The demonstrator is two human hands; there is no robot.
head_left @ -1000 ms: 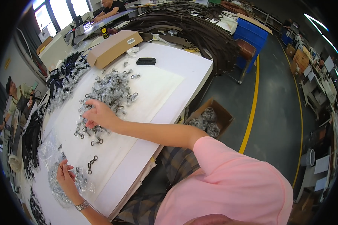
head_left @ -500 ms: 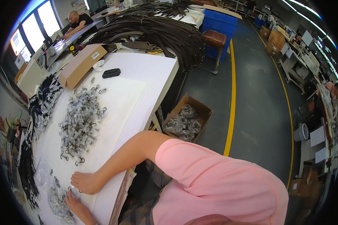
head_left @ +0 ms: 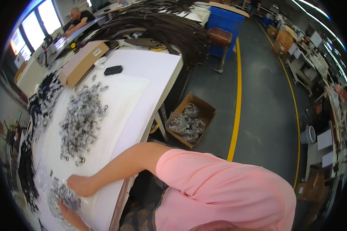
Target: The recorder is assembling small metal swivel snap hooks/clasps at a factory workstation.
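Plastic bag (head_left: 61, 192): clear and crumpled, it is lying at the near left of the worktop (head_left: 154, 63), and small grey pieces are showing through it.
Left grip (head_left: 70, 216): I am keeping it at the near right side of the bag, fingers pointing away from me; I cannot tell whether they are pinching anything.
Right grip (head_left: 81, 186): I am holding it beside the upper right of the bag, just beyond my left, fingers curling downward and looking narrow; their tips are hiding from view, so I cannot tell what they are holding.
Pile of metal pieces (head_left: 83, 119): many ringed pieces in clear wrapping are heaping up beyond my right grip, some straying at the edges.
Pale sheet (head_left: 127, 92): it is lying under the pile.
Black case (head_left: 113, 70): it is sitting past the pile, near a long cardboard box (head_left: 81, 66).
Black bundles (head_left: 26, 169): they are lining the worktop's left side.
Open carton (head_left: 209, 112): it is standing on the floor at my right, holding bagged pieces (head_left: 189, 124).
Blue bin (head_left: 224, 23): it is standing farther off, behind a brown-seated stool (head_left: 219, 37).
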